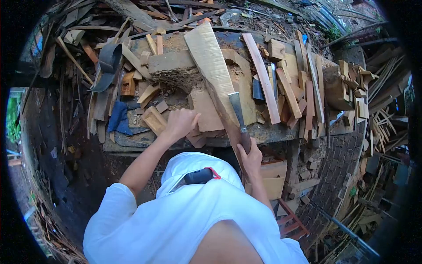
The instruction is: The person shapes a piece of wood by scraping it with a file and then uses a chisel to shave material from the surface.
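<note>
My right hand [250,157] grips the dark handle of a broad chisel [237,110]. Its flat metal blade points away from me and overlaps the right edge of a long pale board [213,57]. This board has a dark, rough left edge and slants across the bench toward my body. My left hand [180,124] is curled closed, thumb toward the board, with nothing visible in it. Just beyond that hand lies a flat tan wood block [206,110], and a smaller wood block [154,121] is to its left.
The cluttered workbench [272,137] carries a thick, rough-hollowed timber [173,66], a pinkish plank [262,79] and several offcuts on the right. A blue cloth [119,119] and a curled dark strip [107,64] lie at the left. Scrap wood piles surround the bench.
</note>
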`<move>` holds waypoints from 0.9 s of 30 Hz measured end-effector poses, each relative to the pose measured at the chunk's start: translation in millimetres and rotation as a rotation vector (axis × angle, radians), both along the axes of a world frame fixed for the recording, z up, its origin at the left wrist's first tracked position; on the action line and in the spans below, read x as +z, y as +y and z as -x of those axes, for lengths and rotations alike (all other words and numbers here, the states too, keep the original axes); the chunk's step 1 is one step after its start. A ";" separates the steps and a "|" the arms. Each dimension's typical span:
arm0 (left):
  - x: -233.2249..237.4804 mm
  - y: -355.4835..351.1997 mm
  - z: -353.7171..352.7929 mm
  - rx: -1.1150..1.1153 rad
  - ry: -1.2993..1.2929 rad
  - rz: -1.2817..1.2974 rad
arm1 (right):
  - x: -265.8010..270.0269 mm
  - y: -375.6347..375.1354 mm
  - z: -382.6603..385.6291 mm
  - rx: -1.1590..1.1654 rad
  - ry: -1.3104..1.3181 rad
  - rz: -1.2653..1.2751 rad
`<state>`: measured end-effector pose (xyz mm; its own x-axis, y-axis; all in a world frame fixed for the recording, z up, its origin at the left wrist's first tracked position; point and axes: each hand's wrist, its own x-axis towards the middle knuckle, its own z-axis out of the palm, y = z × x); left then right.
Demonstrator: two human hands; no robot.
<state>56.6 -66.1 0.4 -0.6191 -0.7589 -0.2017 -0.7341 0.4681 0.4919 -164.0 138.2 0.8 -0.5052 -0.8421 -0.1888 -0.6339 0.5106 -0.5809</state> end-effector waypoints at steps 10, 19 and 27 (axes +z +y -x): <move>-20.3 46.8 82.3 -0.602 0.485 0.397 | 37.1 -8.6 -5.6 0.120 -0.027 0.039; -26.6 29.7 92.2 -0.492 0.360 0.274 | 41.4 -44.4 4.6 0.237 0.028 0.051; -18.6 18.7 88.5 -0.344 0.244 0.363 | 46.6 -64.8 3.7 0.224 0.036 -0.026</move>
